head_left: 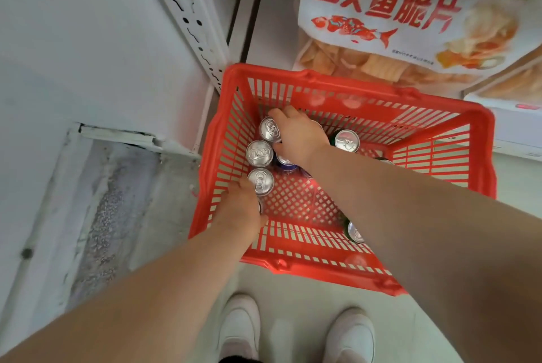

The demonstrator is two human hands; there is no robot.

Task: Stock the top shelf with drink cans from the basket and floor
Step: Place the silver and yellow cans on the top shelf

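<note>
Both hands in the red basket (346, 83) on the floor (293, 304), at the cans.
Right hand (296, 133) has its fingers curled round the far can (269, 130), which stands upright in the row along the basket's left wall. Left hand (240, 210) is against the near can (260, 182). Its fingers are hidden, possibly on another can beneath, so I can't tell its grip.

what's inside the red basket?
Red basket holds drink cans: three along its left wall, others right and near. Right hand grips one, covers more; left hand partly hides another.
</note>
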